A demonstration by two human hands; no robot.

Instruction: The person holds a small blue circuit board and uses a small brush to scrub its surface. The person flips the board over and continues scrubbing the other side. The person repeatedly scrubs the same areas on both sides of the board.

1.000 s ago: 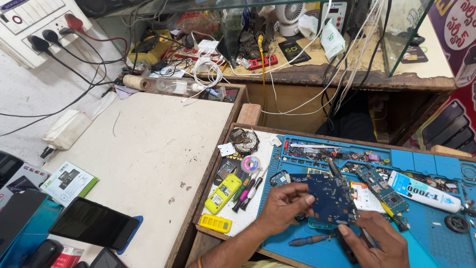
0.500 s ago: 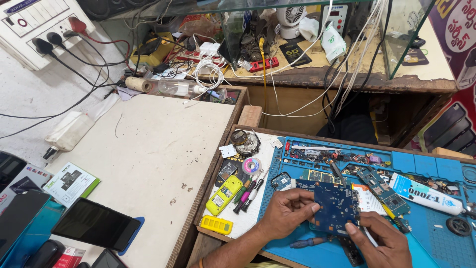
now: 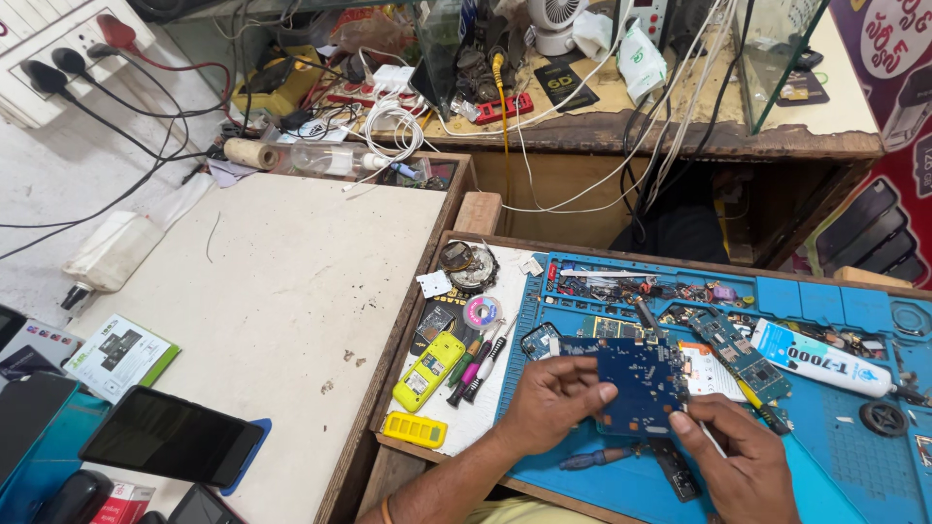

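- Item: blue circuit board, lower centre of the frame, held just above the blue work mat that covers the table.
- Left hand: closed on the board's left edge, fingertips curled over the top face, thumb beneath; board sits to the right of the palm.
- Right hand: lower right of the frame, pinched narrow on a thin white-tipped tool, fingertip touching the board's lower right corner.
- Handling note: judged best done with the left grip kept at the bare edge, off the components, the board level, and the tool tip brought in lightly from the right.
- Nearby: blue-handled screwdriver lies on the mat just below the board; white glue tube at right; yellow keypad phone on the wooden tray at left.
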